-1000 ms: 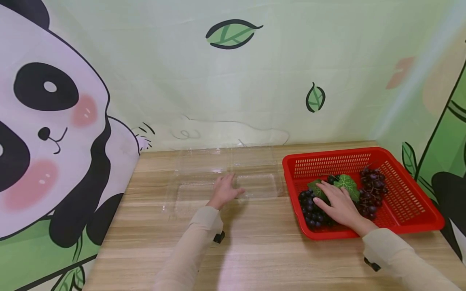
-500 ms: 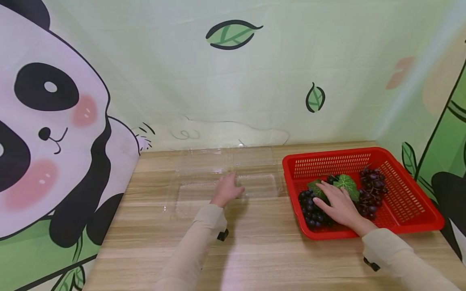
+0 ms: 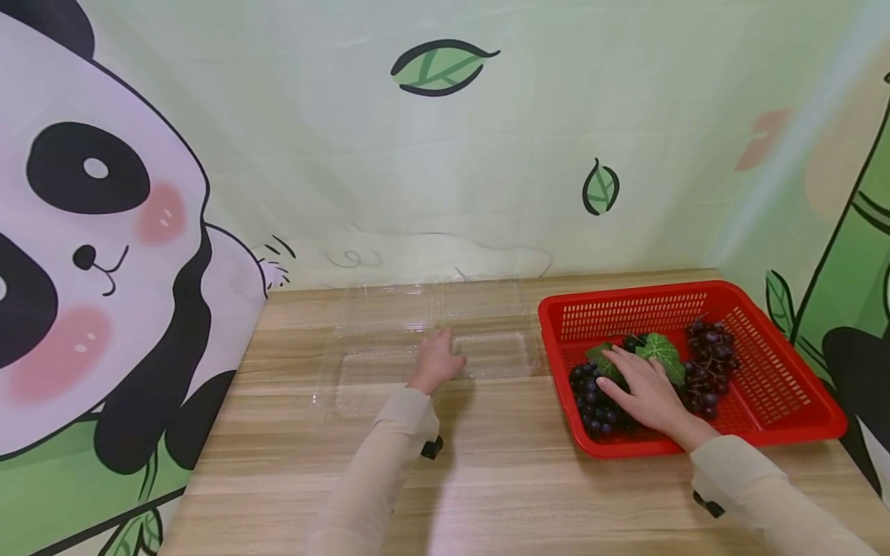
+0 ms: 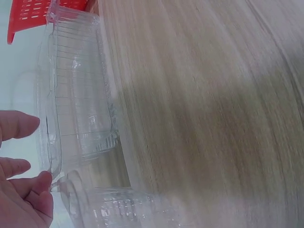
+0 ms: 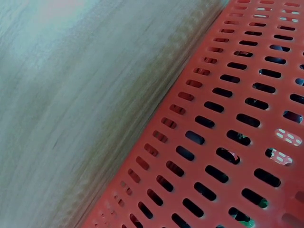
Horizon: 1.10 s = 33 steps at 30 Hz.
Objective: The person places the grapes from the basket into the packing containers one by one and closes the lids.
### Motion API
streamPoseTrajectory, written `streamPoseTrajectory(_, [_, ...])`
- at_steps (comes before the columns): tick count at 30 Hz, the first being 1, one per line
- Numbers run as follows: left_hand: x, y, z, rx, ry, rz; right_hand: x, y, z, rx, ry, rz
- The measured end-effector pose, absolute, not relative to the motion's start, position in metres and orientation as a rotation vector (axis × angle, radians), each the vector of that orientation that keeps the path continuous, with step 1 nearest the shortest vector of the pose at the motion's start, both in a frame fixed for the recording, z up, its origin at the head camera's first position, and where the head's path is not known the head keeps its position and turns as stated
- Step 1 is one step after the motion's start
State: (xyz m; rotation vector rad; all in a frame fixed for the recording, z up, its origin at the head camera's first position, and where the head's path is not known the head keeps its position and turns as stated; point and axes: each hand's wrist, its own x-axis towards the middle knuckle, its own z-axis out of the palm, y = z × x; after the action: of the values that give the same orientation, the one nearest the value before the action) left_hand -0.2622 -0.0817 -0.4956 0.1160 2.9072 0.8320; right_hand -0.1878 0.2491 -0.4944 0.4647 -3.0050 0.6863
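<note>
Two clear plastic clamshell containers, a left one [image 3: 371, 378] and a right one [image 3: 504, 359], stand side by side with lids raised. My left hand [image 3: 436, 361] is over where they meet. In the left wrist view its fingertips [image 4: 43, 180] touch a container's rim [image 4: 56, 156], the thumb apart from them. My right hand [image 3: 647, 394] rests on a bunch of black grapes [image 3: 594, 405] with green leaves [image 3: 664, 357], inside the red basket [image 3: 786, 440]. Beside it lies a reddish-purple bunch [image 3: 712, 359]. The right wrist view shows the slotted basket wall [image 5: 213, 147] but no hand.
The basket stands on the right of the wooden table [image 3: 514, 486], its left wall close to the right container. Behind the table hangs a pale green backdrop [image 3: 334, 139] with a panda drawing [image 3: 149, 286] on the left.
My left hand has shifted slightly to the right along the containers' front. The right hand stays on the grapes, and the basket has not moved.
</note>
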Motion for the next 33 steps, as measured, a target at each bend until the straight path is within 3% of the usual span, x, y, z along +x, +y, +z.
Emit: streamPoseTrajectory(33, [-0.268,-0.097,-0.499,0.156,2.898,0.841,-0.188,0.248,-0.492,0.474,-3.039,0.703])
